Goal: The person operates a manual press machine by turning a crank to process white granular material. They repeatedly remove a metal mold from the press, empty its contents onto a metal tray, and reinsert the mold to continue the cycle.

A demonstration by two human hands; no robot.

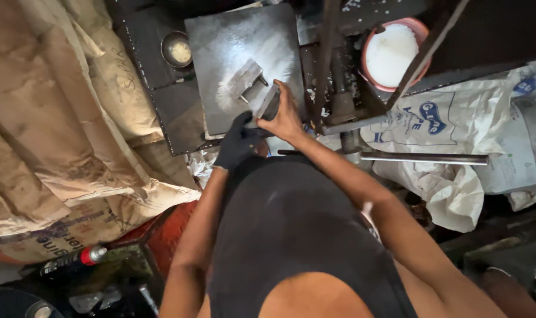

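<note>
- A dim, crowded workshop seen from above: a dark steel plate [221,76] dusted with white powder serves as the bench, with brown sacks [56,118] piled to the left and white printed bags [444,135] to the right.
- A grey metal block [244,79] lies on the powdered plate, apart from both hands.
- The right hand [285,118], bare, has its fingers closed on a flat metal bar [269,101] at the plate's near edge, tilted up from the surface.
- The left hand [240,140], in a dark glove, sits just beside the bar's lower end; whether it clasps anything I cannot tell.
- The bar looks stiff and fairly heavy, likely slick with powder; a hold along its long edges, near the middle, seems safest.
- A pink bowl [391,53] of white powder stands behind, and a small tin [177,50] to the left.
</note>
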